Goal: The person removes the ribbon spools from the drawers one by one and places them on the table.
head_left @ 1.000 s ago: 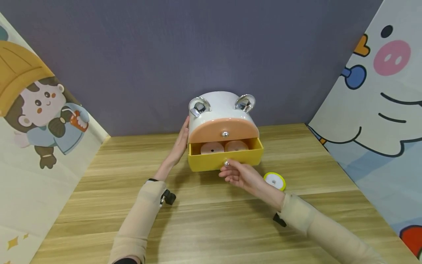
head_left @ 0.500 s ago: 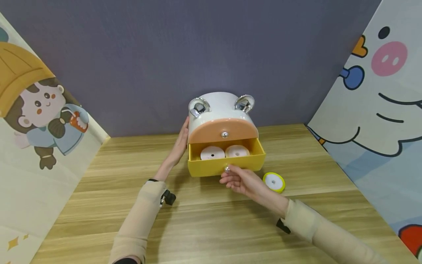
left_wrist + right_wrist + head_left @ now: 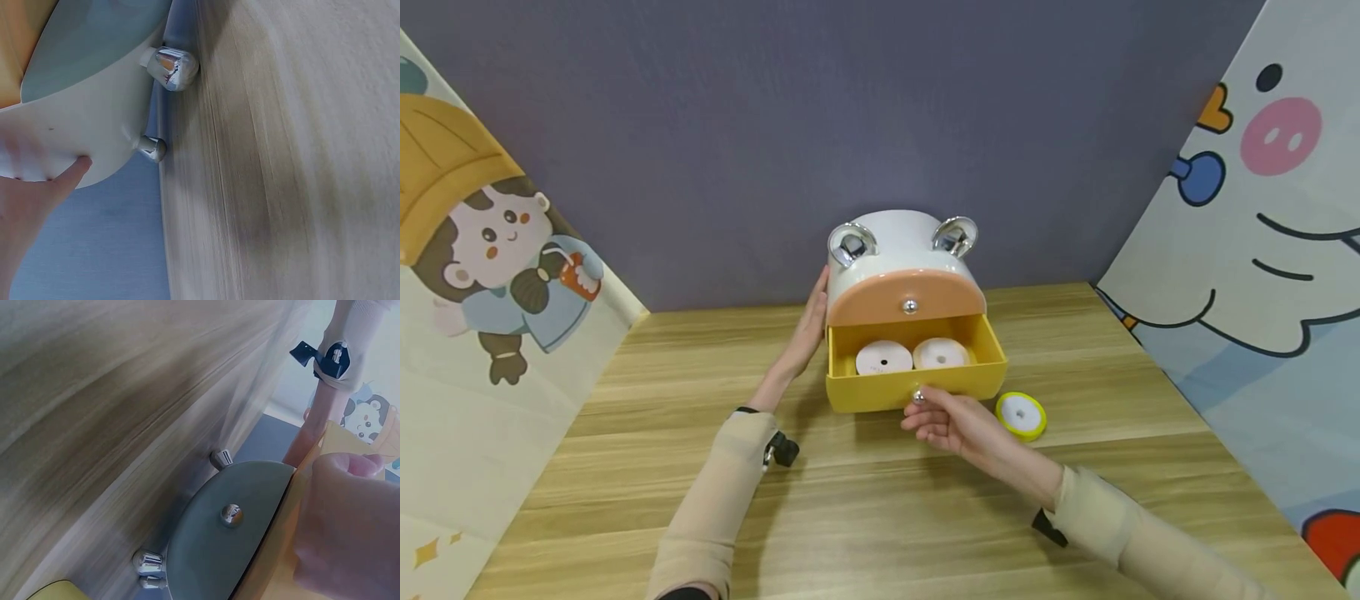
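Observation:
A small rounded white drawer box point(image 3: 902, 242) with silver ears stands against the back wall. Its yellow drawer point(image 3: 850, 392) is pulled out at the front. Inside lie two round white spools, a left one point(image 3: 880, 357) and a right one point(image 3: 942, 352). My right hand point(image 3: 958, 425) pinches the drawer's silver knob point(image 3: 918, 397) between thumb and finger. My left hand point(image 3: 805, 329) rests against the box's left side; in the left wrist view its fingertips point(image 3: 80, 169) touch the white wall.
A yellow-rimmed white spool point(image 3: 1021, 415) lies on the wooden table point(image 3: 865, 508) just right of my right hand. An orange upper drawer point(image 3: 906, 296) is closed. Below, a grey-green front panel point(image 3: 219, 550) has its own knob. Silver feet point(image 3: 175, 69) hold the box up.
The yellow drawer has slid further out towards me, with my right hand on its knob, and more of the two spools shows. My left hand has stayed at the box's side.

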Action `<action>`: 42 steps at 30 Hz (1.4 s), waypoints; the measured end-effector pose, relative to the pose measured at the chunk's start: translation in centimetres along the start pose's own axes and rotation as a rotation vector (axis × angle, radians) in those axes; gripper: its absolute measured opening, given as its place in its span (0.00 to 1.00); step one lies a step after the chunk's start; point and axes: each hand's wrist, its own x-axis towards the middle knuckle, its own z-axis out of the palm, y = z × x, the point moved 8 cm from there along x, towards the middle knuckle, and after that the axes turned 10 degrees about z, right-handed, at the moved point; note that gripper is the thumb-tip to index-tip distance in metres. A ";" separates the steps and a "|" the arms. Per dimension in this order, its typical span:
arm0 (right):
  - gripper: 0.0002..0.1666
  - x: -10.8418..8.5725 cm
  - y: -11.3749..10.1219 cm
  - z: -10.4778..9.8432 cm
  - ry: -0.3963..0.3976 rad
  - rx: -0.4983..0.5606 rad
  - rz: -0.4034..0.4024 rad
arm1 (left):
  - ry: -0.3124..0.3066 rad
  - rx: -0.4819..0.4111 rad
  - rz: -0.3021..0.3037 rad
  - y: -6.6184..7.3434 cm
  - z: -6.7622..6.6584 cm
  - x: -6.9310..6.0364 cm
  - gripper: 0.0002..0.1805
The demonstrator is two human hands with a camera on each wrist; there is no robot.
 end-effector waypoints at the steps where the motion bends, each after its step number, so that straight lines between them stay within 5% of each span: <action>1: 0.17 -0.1 0.0 0.0 -0.001 0.000 -0.002 | 0.000 0.000 0.001 0.0 0.0 0.0 0.30; 42: 0.16 -1.8 1.6 1.0 0.003 0.018 0.049 | 0.010 0.028 0.024 -0.1 -0.1 0.1 0.30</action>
